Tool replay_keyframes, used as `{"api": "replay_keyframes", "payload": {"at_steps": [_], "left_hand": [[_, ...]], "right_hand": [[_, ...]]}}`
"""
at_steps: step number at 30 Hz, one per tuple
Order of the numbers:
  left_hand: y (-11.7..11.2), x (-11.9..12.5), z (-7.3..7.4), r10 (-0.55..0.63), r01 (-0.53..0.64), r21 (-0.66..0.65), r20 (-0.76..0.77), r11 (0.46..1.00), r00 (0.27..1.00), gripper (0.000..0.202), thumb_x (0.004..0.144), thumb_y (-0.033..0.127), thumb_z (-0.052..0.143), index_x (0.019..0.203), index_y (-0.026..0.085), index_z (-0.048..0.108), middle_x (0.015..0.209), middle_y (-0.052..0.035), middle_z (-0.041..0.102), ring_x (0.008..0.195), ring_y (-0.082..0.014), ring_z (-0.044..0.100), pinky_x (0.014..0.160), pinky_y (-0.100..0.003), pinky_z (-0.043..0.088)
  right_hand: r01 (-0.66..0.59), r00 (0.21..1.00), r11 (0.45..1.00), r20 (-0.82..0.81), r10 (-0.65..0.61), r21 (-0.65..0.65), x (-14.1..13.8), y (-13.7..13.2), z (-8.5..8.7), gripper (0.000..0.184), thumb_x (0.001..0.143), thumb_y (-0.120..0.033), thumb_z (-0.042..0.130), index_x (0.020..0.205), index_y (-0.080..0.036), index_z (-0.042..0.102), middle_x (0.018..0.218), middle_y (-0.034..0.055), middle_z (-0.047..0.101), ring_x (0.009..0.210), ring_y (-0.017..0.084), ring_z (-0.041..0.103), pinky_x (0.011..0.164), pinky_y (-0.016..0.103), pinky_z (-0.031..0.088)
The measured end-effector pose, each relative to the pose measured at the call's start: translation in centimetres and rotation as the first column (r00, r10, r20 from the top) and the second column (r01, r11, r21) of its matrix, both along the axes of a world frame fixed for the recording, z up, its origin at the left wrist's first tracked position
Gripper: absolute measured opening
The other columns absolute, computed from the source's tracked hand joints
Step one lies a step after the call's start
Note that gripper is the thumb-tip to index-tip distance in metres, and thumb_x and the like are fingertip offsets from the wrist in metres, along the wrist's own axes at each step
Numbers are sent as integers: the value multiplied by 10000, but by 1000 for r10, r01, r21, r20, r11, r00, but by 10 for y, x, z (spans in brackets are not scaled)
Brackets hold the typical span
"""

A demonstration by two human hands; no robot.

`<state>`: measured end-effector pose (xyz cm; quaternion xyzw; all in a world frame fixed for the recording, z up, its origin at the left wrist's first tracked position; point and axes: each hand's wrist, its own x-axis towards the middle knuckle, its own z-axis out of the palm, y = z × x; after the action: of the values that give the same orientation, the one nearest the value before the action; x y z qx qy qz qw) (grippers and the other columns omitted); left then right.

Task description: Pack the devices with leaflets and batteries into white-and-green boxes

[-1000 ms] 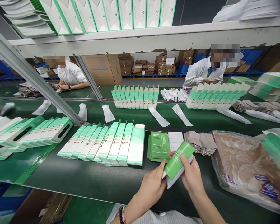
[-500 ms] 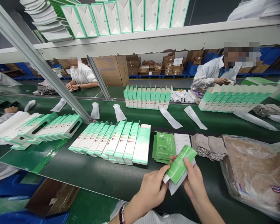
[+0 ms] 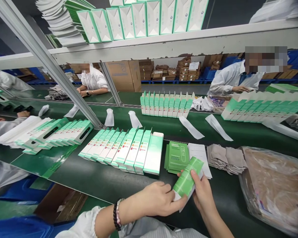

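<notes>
Both my hands hold one green leaflet [image 3: 187,177] with a white sheet behind it, just above the dark green bench [image 3: 101,180]. My left hand [image 3: 157,199] pinches its lower end with thumb and fingers. My right hand [image 3: 203,195] grips its right side, thumb on the front. Right behind the hands lies a stack of green leaflets [image 3: 176,158] and a white printed sheet [image 3: 200,154]. To the left, a row of green and white boxes [image 3: 125,150] lies overlapped on the bench.
Folded grey cloths [image 3: 225,158] and a clear bag of brown material [image 3: 273,185] lie at the right. Upright boxes [image 3: 166,104] and white pouches [image 3: 191,128] sit on the conveyor. Two people in white [image 3: 93,81] work across it. Cartons fill the overhead shelf [image 3: 149,44].
My hands drew the leaflet and sheet down and nearer to me. My left hand slid under its lower end. The view swung left, so everything shifted right.
</notes>
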<state>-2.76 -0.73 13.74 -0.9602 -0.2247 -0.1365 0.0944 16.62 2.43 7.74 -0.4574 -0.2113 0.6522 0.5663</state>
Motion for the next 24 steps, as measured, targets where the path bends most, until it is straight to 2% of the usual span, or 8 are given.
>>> {"api": "replay_keyframes", "payload": {"at_steps": [2,4,5,7,9,10,19,24], "left_hand": [[5,-18,14,72,-71,-17,47,997,996,334,927,195,506,1261,202,505,637,29,573,558,-162,540,466,-294,388],[20,-45,26,362,-366,-6,172,931,916,362,950,251,471,1308,199,460,727,-11,627,643,-191,583,542,-308,439],[30,-61,31,566,-575,-32,227,818,793,392,964,294,444,1338,177,431,829,-56,663,733,-217,615,616,-328,473],[53,-94,37,865,-855,-141,144,499,481,504,974,382,391,1407,125,355,1090,-155,654,982,-299,621,757,-390,492],[72,-122,38,954,-928,-275,-89,252,286,597,960,443,362,1444,99,300,1292,-208,573,1078,-341,606,760,-401,493],[79,-132,37,952,-930,-306,-160,203,260,594,953,440,357,1435,94,321,1276,-208,592,1055,-341,624,743,-391,493],[96,-134,32,925,-942,-299,-292,152,242,622,875,408,431,1400,80,370,972,-173,723,896,-376,678,700,-416,486],[74,-140,67,972,-960,-270,-199,69,126,461,886,463,413,1187,139,543,994,-164,709,913,-376,675,705,-420,494]], "right_hand": [[47,999,999,15,-47,-5,5,3,0,571,687,-419,815,1136,-204,537,862,49,751,784,287,739,649,367,604],[68,998,997,18,-68,-29,11,5,2,605,665,-419,829,1145,-224,517,843,32,749,775,288,741,653,373,603],[57,998,998,15,-56,-38,13,6,3,616,657,-419,834,1147,-229,513,842,31,748,773,292,741,654,378,602],[0,1000,999,8,0,-42,12,6,5,605,653,-423,832,1131,-230,515,846,40,748,772,303,740,641,387,600],[-49,999,998,12,49,-32,6,2,7,565,667,-443,816,1101,-227,525,847,49,749,768,309,738,617,385,595],[-61,998,998,20,62,-32,1,-1,8,551,675,-458,806,1091,-224,530,846,52,749,764,308,738,608,381,593],[-42,998,998,39,44,-52,-11,-12,13,610,663,-500,804,1115,-191,534,828,75,743,752,313,734,584,382,582],[-21,999,1000,29,22,-23,3,-11,19,566,697,-490,789,1111,-199,537,858,83,743,778,315,731,598,383,583]]}}
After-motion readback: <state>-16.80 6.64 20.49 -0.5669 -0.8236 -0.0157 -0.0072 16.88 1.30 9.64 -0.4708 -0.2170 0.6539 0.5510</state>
